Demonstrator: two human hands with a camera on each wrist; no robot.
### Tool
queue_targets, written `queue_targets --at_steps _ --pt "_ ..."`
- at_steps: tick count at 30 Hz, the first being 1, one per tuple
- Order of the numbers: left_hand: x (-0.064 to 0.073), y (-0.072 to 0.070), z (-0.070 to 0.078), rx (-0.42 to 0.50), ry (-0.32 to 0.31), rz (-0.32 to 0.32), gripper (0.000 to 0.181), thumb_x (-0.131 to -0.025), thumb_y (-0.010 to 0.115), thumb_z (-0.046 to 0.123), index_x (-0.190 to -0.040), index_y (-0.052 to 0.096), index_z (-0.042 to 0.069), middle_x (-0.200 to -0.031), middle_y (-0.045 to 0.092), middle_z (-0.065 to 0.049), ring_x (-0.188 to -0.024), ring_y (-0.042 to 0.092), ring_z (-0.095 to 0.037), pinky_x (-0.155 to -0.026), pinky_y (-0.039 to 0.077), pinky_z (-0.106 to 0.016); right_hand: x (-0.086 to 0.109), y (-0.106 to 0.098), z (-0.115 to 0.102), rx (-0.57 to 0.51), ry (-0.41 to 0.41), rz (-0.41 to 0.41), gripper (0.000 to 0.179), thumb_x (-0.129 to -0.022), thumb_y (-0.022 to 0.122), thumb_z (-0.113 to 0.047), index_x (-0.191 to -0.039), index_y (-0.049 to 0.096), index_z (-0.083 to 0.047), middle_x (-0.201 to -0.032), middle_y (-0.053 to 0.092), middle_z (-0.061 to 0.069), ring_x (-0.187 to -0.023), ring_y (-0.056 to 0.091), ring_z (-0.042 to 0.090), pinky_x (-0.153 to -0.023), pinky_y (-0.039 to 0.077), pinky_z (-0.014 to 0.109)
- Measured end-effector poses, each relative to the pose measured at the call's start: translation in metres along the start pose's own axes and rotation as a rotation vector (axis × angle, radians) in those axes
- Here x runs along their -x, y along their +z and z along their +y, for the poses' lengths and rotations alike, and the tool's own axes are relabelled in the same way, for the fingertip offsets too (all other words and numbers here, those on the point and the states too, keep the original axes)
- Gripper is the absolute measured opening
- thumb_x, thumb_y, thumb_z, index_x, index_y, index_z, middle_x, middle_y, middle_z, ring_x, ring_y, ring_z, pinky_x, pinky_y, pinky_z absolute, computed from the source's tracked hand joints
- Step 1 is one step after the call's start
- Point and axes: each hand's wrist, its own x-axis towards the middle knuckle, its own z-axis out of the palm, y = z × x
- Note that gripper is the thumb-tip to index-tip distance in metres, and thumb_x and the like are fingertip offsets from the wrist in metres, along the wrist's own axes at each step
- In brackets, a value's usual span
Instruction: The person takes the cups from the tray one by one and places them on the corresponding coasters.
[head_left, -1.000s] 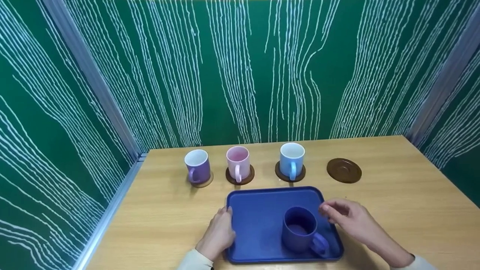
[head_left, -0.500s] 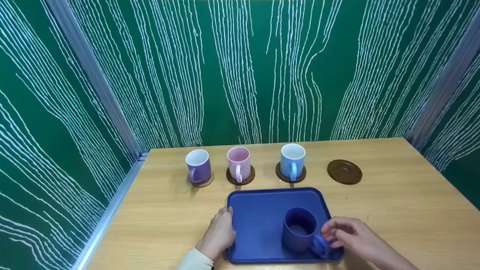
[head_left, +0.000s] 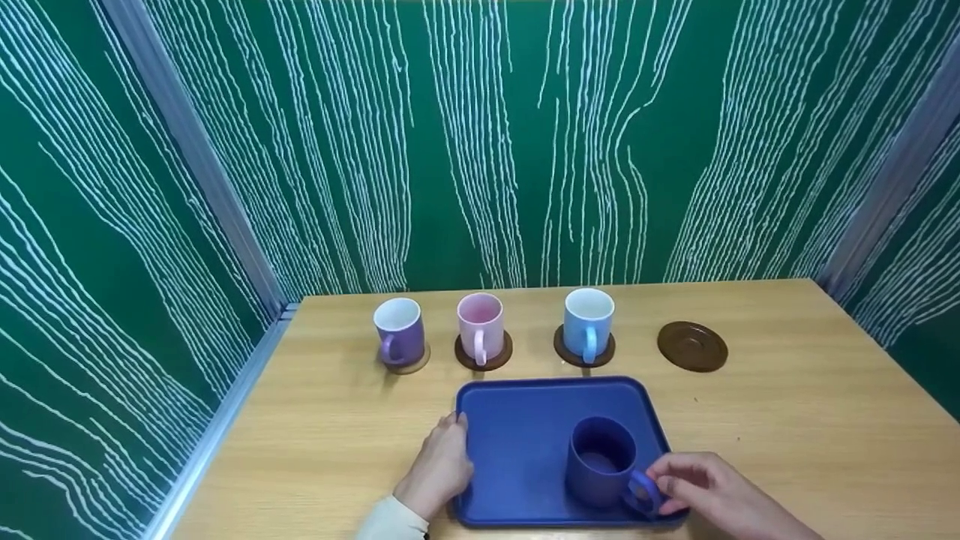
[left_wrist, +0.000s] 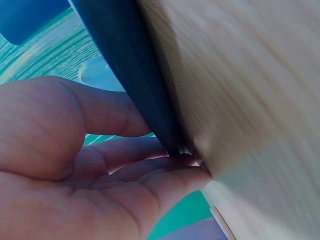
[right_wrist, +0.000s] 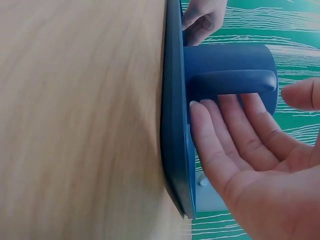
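A dark blue mug (head_left: pixel 596 484) stands upright on the right part of a blue tray (head_left: pixel 517 442), its handle turned toward my right hand (head_left: pixel 701 487). In the right wrist view the fingers (right_wrist: pixel 250 135) reach in at the mug's handle (right_wrist: pixel 232 82), their tips partly hidden behind it. The thumb is held apart from the handle, so the hand is not closed around it. My left hand (head_left: pixel 441 465) holds the tray's left edge. Seen from the left wrist, its thumb (left_wrist: pixel 112 112) lies against the tray rim (left_wrist: pixel 132 65) and the fingers come in under the edge.
Behind the tray stand a purple mug (head_left: pixel 401 334), a pink mug (head_left: pixel 481 330) and a light blue mug (head_left: pixel 588 326), each on a round coaster. A bare dark brown coaster (head_left: pixel 692 346) lies farther right. A green wall (head_left: pixel 450 150) with white lines rises behind the wooden table (head_left: pixel 322 420).
My right hand has come down and toward me from above the tray's right edge to the mug's handle. The left hand, tray and mugs have stayed put.
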Motion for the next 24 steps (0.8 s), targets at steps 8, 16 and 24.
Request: queue_targets --at_steps 8,16,24 --pt "0.0007 -0.0001 -0.0009 0.0 0.007 0.009 0.061 -0.082 0.064 -0.011 -0.142 0.051 -0.016 -0.145 0.05 -0.037 -0.132 0.053 -0.051 -0.112 0.043 -0.056 0.0006 0.0041 0.0016 -0.095 -0.059 -0.08 0.036 -0.111 0.048 -0.023 -0.128 0.064 0.005 -0.124 0.069 0.02 -0.111 0.061 0.027 -0.094 0.052 0.033" --pt "0.0018 0.0002 -0.0009 -0.005 0.016 0.017 0.061 -0.081 0.064 -0.011 -0.141 0.051 -0.016 -0.144 0.051 -0.036 -0.13 0.055 -0.052 -0.111 0.044 -0.058 0.0002 0.0085 0.0051 -0.128 -0.099 -0.12 0.036 -0.111 0.047 -0.019 -0.13 0.061 0.008 -0.124 0.066 0.024 -0.109 0.058 0.028 -0.087 0.05 0.026" --pt "0.0006 0.0005 -0.0017 -0.004 0.014 0.008 0.061 -0.082 0.065 -0.011 -0.141 0.051 -0.016 -0.144 0.051 -0.036 -0.131 0.054 -0.05 -0.112 0.043 -0.056 -0.0032 0.0103 0.0071 -0.146 -0.143 -0.147 0.035 -0.111 0.046 -0.016 -0.128 0.06 0.012 -0.124 0.065 0.025 -0.115 0.058 0.026 -0.098 0.052 0.03"
